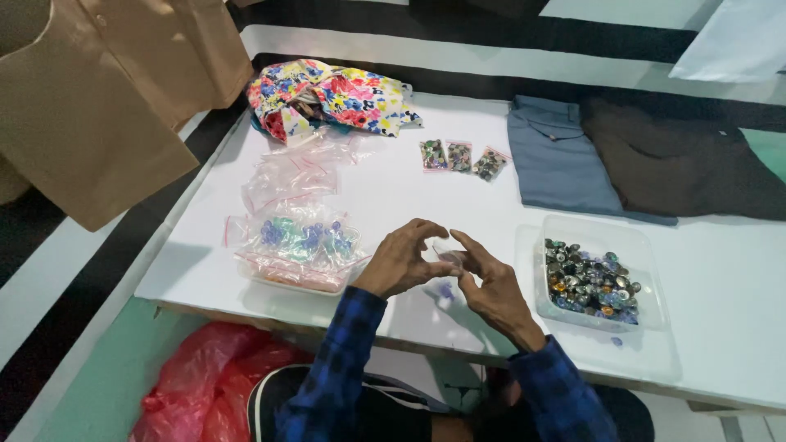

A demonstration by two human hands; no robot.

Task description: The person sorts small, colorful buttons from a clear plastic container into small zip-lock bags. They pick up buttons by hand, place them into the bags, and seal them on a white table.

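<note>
A small clear plastic zip bag (pixel 448 250) is held between both hands just above the white surface (pixel 458 196), near its front edge. The left hand (pixel 401 260) has its fingers curled together and pinched on the bag's left side; the right hand (pixel 491 290) has its fingers likewise closed on the right side, thumb and forefinger at the bag's mouth. Judged from this grip, the step in hand is the opening or sealing of the bag's mouth; which of the two cannot be told. A few blue-violet beads (pixel 444 290) lie on the surface directly beneath the hands. The next move would call for a steady pinch along the zip line, with the bag kept level so that nothing spills. Just to the right stands a clear rectangular plastic tub (pixel 647 270) holding a heap of mixed metallic and coloured buttons (pixel 591 284). To the left a shallow clear tray (pixel 286 278) carries filled bags of blue and green beads (pixel 304 234), with empty bags (pixel 291 176) beyond. Three small filled packets (pixel 460 157) lie farther back, near a floral fabric (pixel 327 98) and folded blue-grey (pixel 553 160) and dark brown garments (pixel 679 160).
</note>
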